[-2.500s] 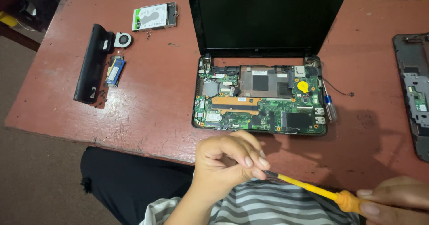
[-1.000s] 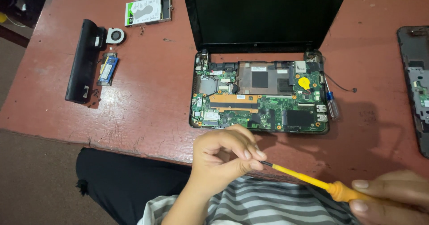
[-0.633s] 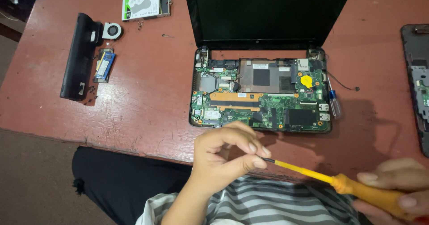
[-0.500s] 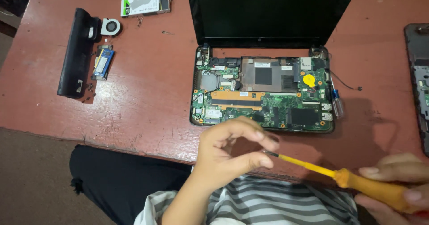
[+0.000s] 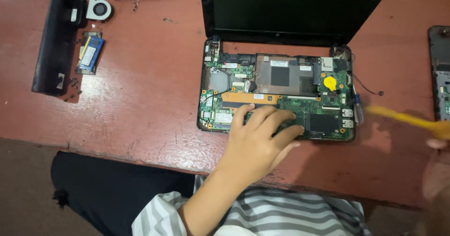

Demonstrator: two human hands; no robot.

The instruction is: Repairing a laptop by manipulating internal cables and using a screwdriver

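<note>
Red table (image 5: 140, 109): one opened laptop (image 5: 276, 95); left hand (image 5: 258, 142) spread flat; right hand (image 5: 438, 170) blurred, grip unclear.

Bare table (image 5: 140, 104) left of opened laptop (image 5: 276, 95), battery (image 5: 54, 39) and fan (image 5: 98, 9) far left

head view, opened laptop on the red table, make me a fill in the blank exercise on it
1. The left hand rests with its fingers spread on the laptop's green ____.
2. The blurred tool at the right edge of the view has the colour ____.
3. The small round cooling fan lies on the table to the ____ of the opened laptop.
4. The round sticker on the board is ____.

Missing words: circuit board; yellow; left; yellow
</note>
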